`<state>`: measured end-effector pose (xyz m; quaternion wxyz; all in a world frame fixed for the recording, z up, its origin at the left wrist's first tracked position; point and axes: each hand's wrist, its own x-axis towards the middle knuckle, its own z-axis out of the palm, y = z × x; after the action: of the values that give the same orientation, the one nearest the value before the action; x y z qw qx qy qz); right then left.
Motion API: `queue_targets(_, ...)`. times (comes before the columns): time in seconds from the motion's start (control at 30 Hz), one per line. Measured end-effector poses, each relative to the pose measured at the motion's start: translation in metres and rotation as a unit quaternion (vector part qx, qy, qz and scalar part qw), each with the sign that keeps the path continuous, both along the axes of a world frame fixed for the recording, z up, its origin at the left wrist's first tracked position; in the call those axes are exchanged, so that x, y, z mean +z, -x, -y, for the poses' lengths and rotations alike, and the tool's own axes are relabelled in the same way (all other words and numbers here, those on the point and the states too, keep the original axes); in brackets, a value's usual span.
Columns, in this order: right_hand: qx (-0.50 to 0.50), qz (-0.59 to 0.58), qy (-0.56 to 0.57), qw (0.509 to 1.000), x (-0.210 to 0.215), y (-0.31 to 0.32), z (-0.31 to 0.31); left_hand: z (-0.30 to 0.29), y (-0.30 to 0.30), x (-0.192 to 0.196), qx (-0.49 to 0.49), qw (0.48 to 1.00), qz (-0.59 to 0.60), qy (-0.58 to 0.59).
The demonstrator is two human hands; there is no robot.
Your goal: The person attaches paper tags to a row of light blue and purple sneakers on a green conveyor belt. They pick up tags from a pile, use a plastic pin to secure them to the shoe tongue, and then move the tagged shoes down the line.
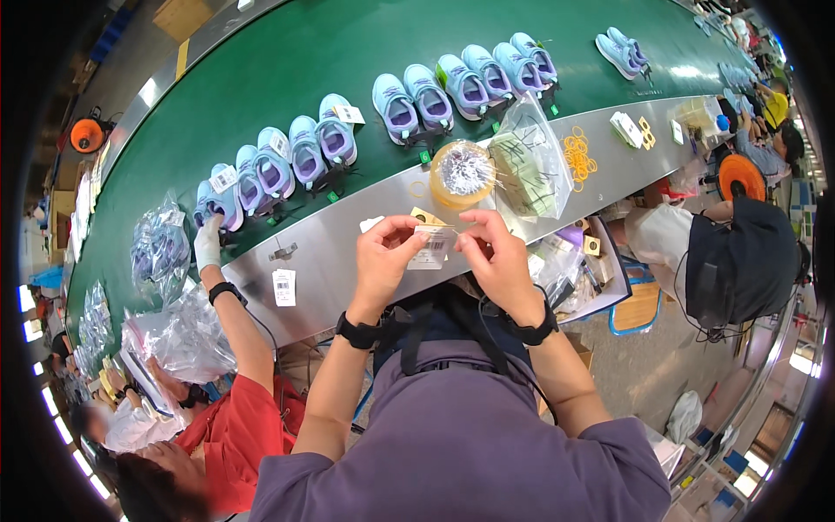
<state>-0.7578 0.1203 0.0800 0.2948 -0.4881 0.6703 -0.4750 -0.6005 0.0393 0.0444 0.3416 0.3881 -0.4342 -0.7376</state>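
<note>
Paper tag [431, 253], flat and rectangular, is clamped between thumb and finger of the left hand [389, 254] by the smooth metal ledge [335, 248]. The right hand [502, 263] curls beside it; whether its fingers grip anything, I cannot tell. Nearby, a round amber tub [450, 199] holds wiry silver strands [467, 169].

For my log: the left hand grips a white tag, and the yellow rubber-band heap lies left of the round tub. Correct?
Wrong side: the head view shows the rubber-band heap right of the round tub. The left hand does grip a white tag.
</note>
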Motion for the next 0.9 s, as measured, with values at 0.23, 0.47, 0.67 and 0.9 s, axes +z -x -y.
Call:
queue_targets(0.23,-0.004,-0.089,0.005,0.996,0.004,0.002,0.007,-0.003,0.015,0.006,-0.050,0.999,-0.001,0.020)
queue_targets(0.47,-0.009,-0.104,-0.006,0.995,0.000,0.015,0.007,-0.002,0.028,0.003,-0.067,0.998,0.001,0.013)
queue_targets(0.67,-0.022,-0.102,-0.008,0.995,-0.004,0.025,0.006,0.001,0.041,0.012,-0.085,0.993,0.038,0.073)
queue_targets(0.9,0.030,0.274,-0.138,0.951,0.011,0.063,0.009,0.029,0.062,0.047,-0.110,0.659,0.123,0.734)
